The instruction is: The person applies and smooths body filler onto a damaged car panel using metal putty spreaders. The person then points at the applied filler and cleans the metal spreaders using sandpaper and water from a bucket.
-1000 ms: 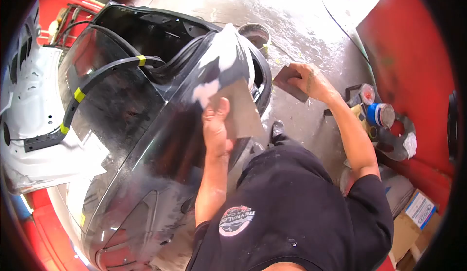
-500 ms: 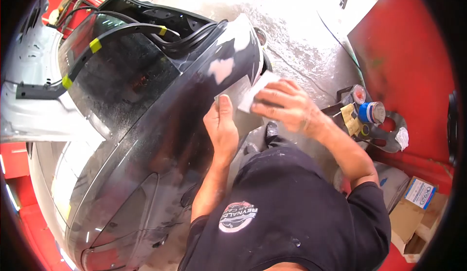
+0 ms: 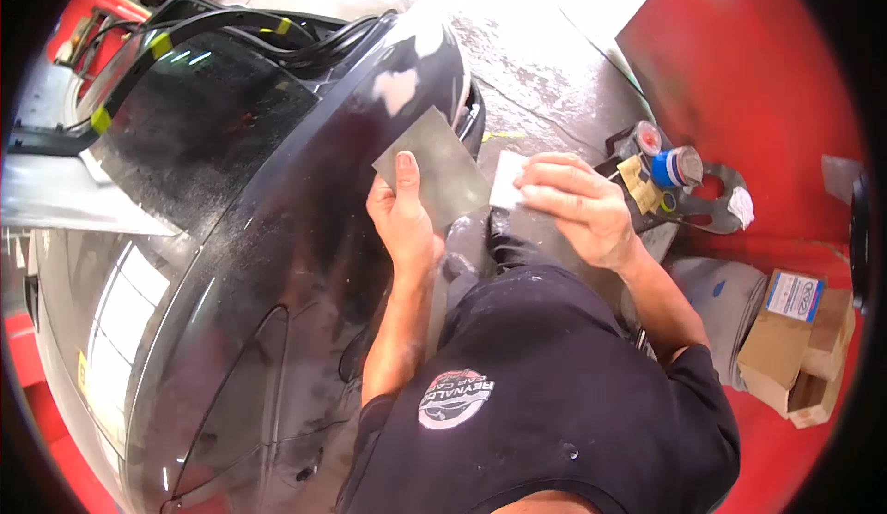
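Note:
My left hand grips a flat, grey, square plate, its thumb lying across the near face. The plate's surface looks smeared and dull. Held just off the plate's right corner is a folded white wipe, pinched in the fingers of my right hand. Whether it is paper or cloth I cannot tell. Beyond the plate, the dark car body carries a pale patch on its corner.
A black trim piece with yellow tape lies across the car. To the right, a stand holds a blue-labelled can and yellowish paper. A cardboard box sits lower right, by a red wall.
The white wipe has moved off the plate's edge to its right, uncovering more of the plate. The plate has turned to face me more. The whole view has shifted slightly.

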{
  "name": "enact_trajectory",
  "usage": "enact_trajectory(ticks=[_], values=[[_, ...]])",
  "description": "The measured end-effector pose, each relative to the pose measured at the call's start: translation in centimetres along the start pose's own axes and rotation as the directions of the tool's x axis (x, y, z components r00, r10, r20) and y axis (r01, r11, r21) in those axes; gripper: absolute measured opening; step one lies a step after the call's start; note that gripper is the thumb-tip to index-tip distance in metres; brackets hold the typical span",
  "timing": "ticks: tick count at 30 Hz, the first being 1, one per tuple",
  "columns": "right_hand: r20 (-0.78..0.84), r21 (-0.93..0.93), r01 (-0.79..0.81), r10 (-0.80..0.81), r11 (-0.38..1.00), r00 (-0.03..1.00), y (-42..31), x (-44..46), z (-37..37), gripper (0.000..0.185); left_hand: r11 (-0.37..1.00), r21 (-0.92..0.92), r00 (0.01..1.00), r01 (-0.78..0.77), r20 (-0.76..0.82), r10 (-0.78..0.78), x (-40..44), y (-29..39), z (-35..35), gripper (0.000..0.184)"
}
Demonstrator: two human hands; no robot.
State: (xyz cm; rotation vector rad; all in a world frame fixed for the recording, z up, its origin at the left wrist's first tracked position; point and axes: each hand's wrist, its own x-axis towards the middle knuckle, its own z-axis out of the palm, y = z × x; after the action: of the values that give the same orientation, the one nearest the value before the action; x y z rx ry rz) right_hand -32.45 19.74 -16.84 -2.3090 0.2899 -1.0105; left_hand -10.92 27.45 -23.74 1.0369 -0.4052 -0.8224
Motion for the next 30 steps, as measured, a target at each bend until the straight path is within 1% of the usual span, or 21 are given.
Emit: enact_trajectory(ticks=[1,2,3,4,7,8,9,11,12,13,15,16,17,19,20,21,23,24,26,29,30], values=[[-0.001,-0.014,0.083,-0.083,0.996,0.997,-1.0,0.9,0.3,0.035,0.981,-0.138,0.991,0.135,0.035,-0.132,-0.2,-0.5,0.2,0.035],[0.05,-0.048,0.151,-0.149,0.987,0.988,-1.4,1.2,0.9,0.037,0.925,-0.266,0.963,0.27,0.084,-0.256,-0.4,-1.1,0.6,0.036],[0.105,-0.076,0.221,-0.213,0.972,0.971,-1.7,1.4,1.2,0.038,0.836,-0.381,0.918,0.396,0.147,-0.368,-0.7,-1.5,1.1,0.038],[0.153,-0.14,0.181,-0.16,0.973,0.975,-1.1,0.8,1.6,0.044,0.832,-0.401,0.918,0.384,0.068,-0.391,-1.2,-1.5,2.0,0.035],[0.093,-0.246,0.141,-0.122,0.959,0.988,2.2,-1.0,1.3,0.048,0.871,-0.392,0.956,0.295,0.13,-0.265,-1.0,-2.5,2.8,0.035],[0.106,-0.278,0.091,-0.063,0.956,0.992,3.5,-1.8,0.8,0.056,0.896,-0.36,0.966,0.259,0.094,-0.242,-0.9,-2.5,3.3,0.036],[0.169,-0.316,0.03,0.025,0.948,0.985,4.8,-2.7,0.1,0.058,0.919,-0.321,0.973,0.229,0.065,-0.22,-0.8,-2.2,3.9,0.036],[0.285,-0.406,-0.075,0.204,0.911,0.936,8.1,-4.8,-1.6,0.063,0.954,-0.251,0.986,0.164,0.016,-0.165,-0.3,-2.0,5.8,0.037],[0.305,-0.431,-0.123,0.272,0.894,0.913,9.0,-5.5,-2.0,0.066,0.983,-0.153,0.995,0.099,0.034,-0.094,0.1,-1.8,6.2,0.037],[0.205,-0.459,-0.17,0.29,0.872,0.935,9.7,-5.9,-2.8,0.06,0.995,-0.097,0.996,0.006,0.093,0.003,0.8,-1.5,6.9,0.035],[0.018,-0.486,-0.251,0.297,0.837,0.955,11.1,-5.8,-4.9,0.047,0.987,0.078,0.989,-0.137,0.065,0.132,2.5,-3.3,8.4,0.034],[-0.039,-0.485,-0.281,0.301,0.828,0.953,12.0,-5.4,-6.1,0.043,0.974,0.204,0.993,-0.102,0.076,0.088,3.2,-4.8,8.7,0.034],[-0.049,-0.479,-0.223,0.228,0.849,0.972,12.7,-4.6,-7.4,0.042,0.943,0.326,0.996,-0.066,0.085,0.04,3.9,-6.7,9.1,0.035],[-0.065,-0.477,-0.107,0.086,0.872,0.994,13.9,-2.3,-10.0,0.04,0.89,0.453,0.993,-0.053,0.12,-0.002,4.2,-9.0,12.8,0.038],[-0.023,-0.494,-0.072,0.07,0.867,0.997,14.3,-1.8,-11.0,0.038,0.881,0.465,0.989,-0.082,0.15,0.012,3.8,-10.2,15.6,0.04],[-0.031,-0.468,-0.082,0.077,0.88,0.997,15.5,-2.2,-11.7,0.037,0.87,0.48,0.983,-0.111,0.18,0.026,3.7,-10.9,18.1,0.045],[-0.036,-0.398,-0.091,0.084,0.913,0.996,18.0,-3.0,-12.4,0.036,0.86,0.502,0.993,-0.097,0.113,0.046,4.5,-12.2,21.4,0.046],[-0.015,-0.4,-0.123,0.128,0.908,0.992,18.7,-3.3,-13.5,0.035,0.853,0.515,0.996,-0.08,0.075,0.048,5.2,-13.0,22.8,0.046],[0.008,-0.41,-0.134,0.151,0.902,0.989,20.6,-4.0,-15.8,0.036,0.85,0.525,0.999,-0.04,-0.007,0.051,5.9,-14.1,26.3,0.047],[0.074,-0.392,-0.139,0.182,0.909,0.981,23.4,-4.5,-18.8,0.037,0.842,0.539,0.997,-0.031,-0.044,0.065,7.3,-16.5,29.2,0.048],[0.098,-0.384,-0.146,0.197,0.912,0.975,24.3,-4.7,-19.5,0.035,0.851,0.519,0.992,-0.079,-0.039,0.117,8.2,-16.7,29.8,0.048]])
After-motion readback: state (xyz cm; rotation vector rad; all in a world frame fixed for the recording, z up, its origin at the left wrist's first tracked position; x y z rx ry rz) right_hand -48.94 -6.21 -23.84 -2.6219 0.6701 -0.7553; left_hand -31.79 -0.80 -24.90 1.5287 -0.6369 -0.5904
